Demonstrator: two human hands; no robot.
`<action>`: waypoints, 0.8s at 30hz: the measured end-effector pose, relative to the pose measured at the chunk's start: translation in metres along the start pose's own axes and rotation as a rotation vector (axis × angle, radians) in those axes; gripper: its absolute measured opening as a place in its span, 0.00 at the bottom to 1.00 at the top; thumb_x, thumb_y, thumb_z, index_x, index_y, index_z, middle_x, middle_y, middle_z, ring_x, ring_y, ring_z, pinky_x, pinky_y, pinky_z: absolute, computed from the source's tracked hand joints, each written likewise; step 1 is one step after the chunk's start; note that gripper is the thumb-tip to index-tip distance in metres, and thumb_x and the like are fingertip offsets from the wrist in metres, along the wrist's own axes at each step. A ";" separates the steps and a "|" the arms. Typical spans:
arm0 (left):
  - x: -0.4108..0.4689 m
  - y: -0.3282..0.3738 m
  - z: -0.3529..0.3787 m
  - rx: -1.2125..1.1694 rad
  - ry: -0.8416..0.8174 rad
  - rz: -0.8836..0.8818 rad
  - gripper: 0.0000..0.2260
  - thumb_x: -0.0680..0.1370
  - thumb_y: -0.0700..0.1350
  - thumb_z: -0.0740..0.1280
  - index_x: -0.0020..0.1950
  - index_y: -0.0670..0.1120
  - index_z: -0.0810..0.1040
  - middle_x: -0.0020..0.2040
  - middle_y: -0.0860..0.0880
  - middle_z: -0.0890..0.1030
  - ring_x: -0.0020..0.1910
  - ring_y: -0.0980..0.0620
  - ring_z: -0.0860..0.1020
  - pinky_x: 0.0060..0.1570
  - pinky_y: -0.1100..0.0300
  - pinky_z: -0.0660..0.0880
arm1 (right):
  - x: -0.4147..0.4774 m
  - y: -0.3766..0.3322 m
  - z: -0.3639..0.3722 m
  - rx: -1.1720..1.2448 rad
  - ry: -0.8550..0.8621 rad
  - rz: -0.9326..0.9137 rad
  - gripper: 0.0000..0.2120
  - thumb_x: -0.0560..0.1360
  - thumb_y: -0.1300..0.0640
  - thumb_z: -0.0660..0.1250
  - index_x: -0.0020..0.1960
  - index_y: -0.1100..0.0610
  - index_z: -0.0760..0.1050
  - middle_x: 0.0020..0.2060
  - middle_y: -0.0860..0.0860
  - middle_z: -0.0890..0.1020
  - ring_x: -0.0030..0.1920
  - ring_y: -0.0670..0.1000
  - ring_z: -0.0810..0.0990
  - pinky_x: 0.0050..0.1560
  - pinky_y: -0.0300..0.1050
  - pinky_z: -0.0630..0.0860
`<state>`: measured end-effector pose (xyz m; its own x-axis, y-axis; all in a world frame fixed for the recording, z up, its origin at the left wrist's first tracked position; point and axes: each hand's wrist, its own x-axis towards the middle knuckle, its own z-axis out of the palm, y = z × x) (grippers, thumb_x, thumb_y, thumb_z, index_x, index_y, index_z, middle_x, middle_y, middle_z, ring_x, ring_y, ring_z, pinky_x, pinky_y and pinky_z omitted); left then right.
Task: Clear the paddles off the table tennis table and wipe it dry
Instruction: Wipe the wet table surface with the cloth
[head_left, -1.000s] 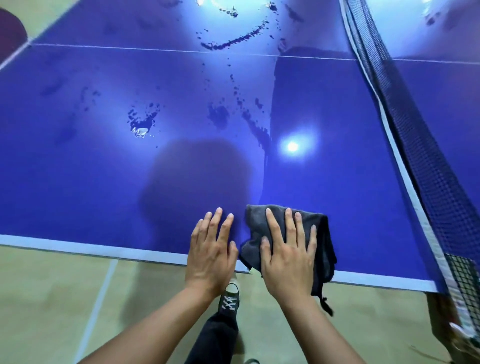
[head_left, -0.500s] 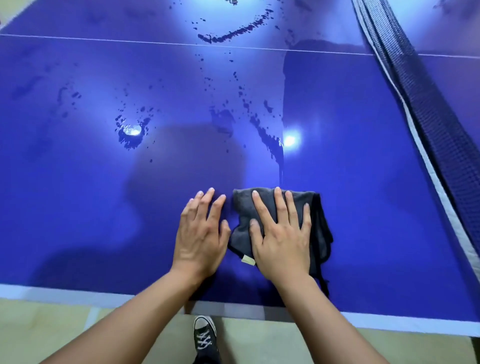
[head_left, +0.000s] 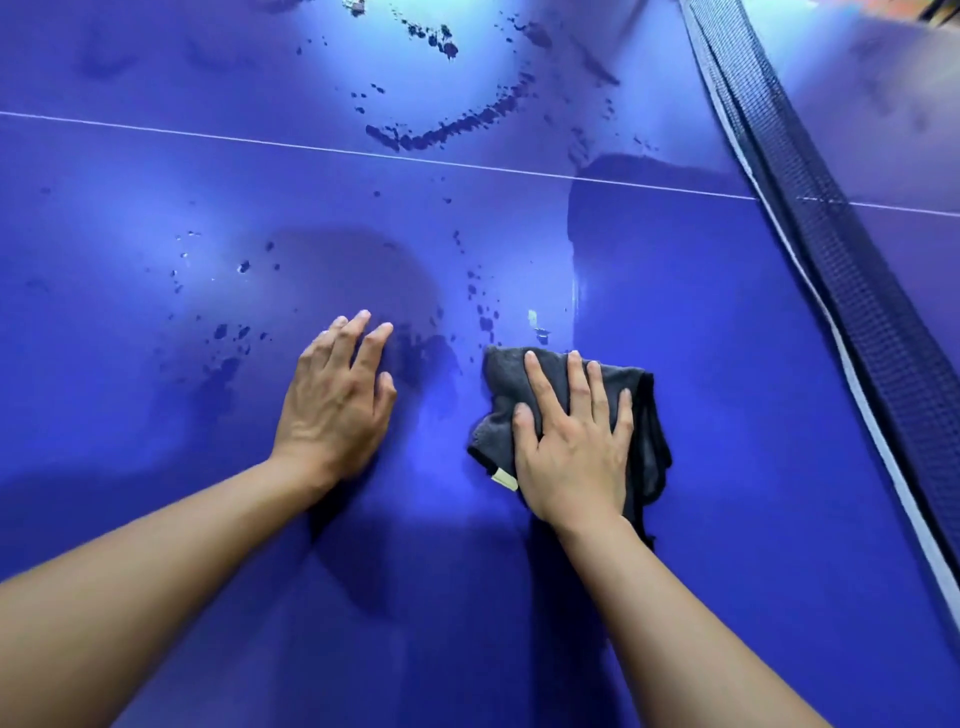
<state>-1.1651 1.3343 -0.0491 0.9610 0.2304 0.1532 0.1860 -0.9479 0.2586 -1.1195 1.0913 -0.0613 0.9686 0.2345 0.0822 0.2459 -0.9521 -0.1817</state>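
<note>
The blue table tennis table (head_left: 156, 493) fills the view. A folded dark grey cloth (head_left: 647, 436) lies flat on it, and my right hand (head_left: 576, 441) presses down on the cloth with fingers spread. My left hand (head_left: 337, 400) rests flat on the bare table, a hand's width left of the cloth. Water drops and smears (head_left: 441, 130) spot the surface ahead of both hands and beyond the white centre line (head_left: 208, 136). The strip to the right of the cloth looks dry and darker. No paddle is in view.
The dark net (head_left: 857, 291) with its white band runs diagonally along the right side. Beyond it lies the table's other half (head_left: 883, 93).
Both hands have slid away from the near edge toward the middle of the table, the right pushing the cloth forward. The hands have spread apart. The floor and my shoe have left the view.
</note>
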 end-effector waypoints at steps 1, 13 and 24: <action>0.019 -0.005 0.001 -0.005 -0.001 -0.011 0.27 0.79 0.51 0.51 0.75 0.41 0.70 0.75 0.37 0.70 0.74 0.35 0.67 0.73 0.43 0.61 | 0.013 -0.001 0.001 0.000 -0.010 0.008 0.28 0.82 0.39 0.45 0.82 0.38 0.52 0.83 0.50 0.54 0.83 0.51 0.47 0.80 0.61 0.41; 0.093 -0.031 0.013 0.016 -0.006 -0.157 0.26 0.81 0.52 0.51 0.77 0.44 0.68 0.78 0.42 0.67 0.77 0.38 0.63 0.77 0.45 0.57 | 0.242 -0.016 0.018 -0.005 -0.074 0.043 0.27 0.83 0.39 0.47 0.82 0.37 0.49 0.83 0.51 0.53 0.83 0.52 0.46 0.80 0.63 0.40; 0.097 -0.031 0.011 0.036 -0.018 -0.170 0.26 0.80 0.49 0.55 0.77 0.45 0.68 0.78 0.44 0.66 0.78 0.40 0.63 0.76 0.44 0.59 | 0.389 -0.054 0.035 0.011 -0.112 -0.015 0.28 0.83 0.39 0.46 0.82 0.37 0.50 0.83 0.52 0.52 0.83 0.53 0.45 0.80 0.63 0.39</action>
<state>-1.0753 1.3832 -0.0531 0.9185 0.3844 0.0927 0.3531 -0.9028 0.2454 -0.7550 1.2405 -0.0544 0.9626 0.2696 -0.0253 0.2600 -0.9463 -0.1921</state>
